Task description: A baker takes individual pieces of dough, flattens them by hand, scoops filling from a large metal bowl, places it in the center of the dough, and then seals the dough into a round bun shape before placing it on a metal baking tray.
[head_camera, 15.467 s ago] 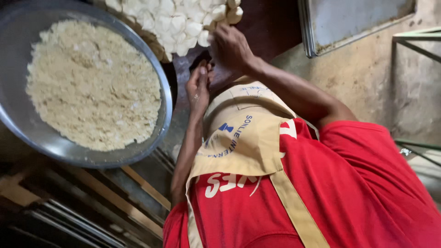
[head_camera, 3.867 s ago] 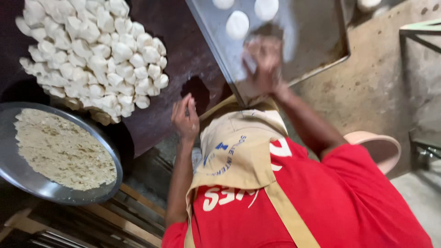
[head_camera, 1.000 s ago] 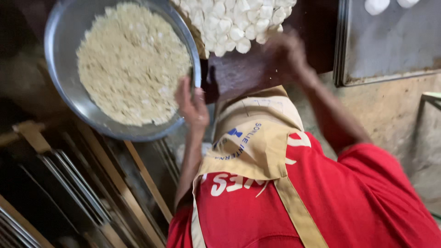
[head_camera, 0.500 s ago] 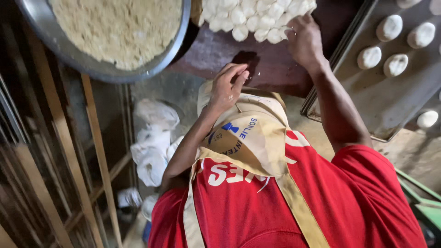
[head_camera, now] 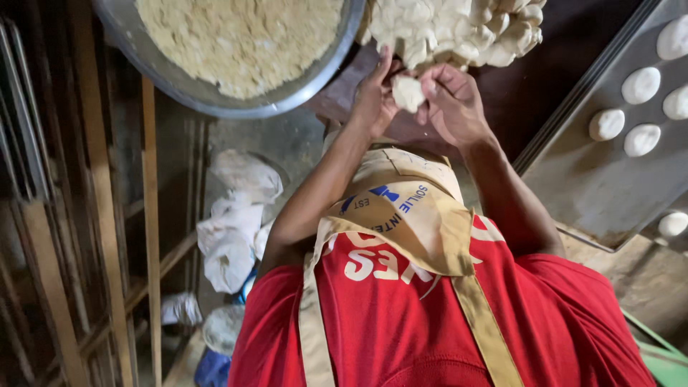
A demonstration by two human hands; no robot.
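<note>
Both hands, left hand (head_camera: 373,100) and right hand (head_camera: 451,100), close around one dough piece (head_camera: 407,92) at the table's near edge; several shaped rounds (head_camera: 640,84) fill the tray (head_camera: 573,179); a big dough heap (head_camera: 451,29) remains.

Bakery: dough pile (head_camera: 451,29), baking tray (head_camera: 573,179).

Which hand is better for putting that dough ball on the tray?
Probably the right hand: it touches the dough ball and the tray lies on its side. The left hand touches it too, but sits nearer the bowl.
</note>
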